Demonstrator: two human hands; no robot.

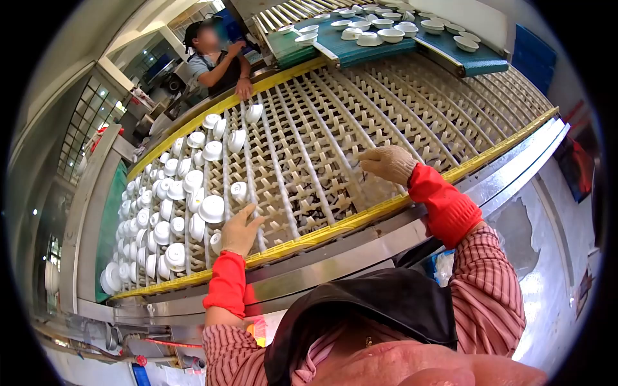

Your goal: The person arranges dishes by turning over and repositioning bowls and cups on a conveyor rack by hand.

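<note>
My left hand point(241, 233), in a tan glove, hovers at the near side of the pegged conveyor point(302, 148), thumb and fingers apart and nothing in them. Just left of it lies a large white bowl point(211, 210); a small white bowl point(239, 191) sits just beyond the fingertips. A further white bowl point(215, 242) is partly hidden beside the glove. Over bare pegs to the right, my right hand point(389, 163) reaches out in a similar glove, fingers stretched and holding nothing visible.
Many white bowls point(175, 190) stand tilted among the pegs at the left. Yellow rails point(309, 235) edge the conveyor. Green belts point(376, 54) carry more bowls at the far side. A co-worker point(215, 64) leans on the far rail, one hand by the pegs.
</note>
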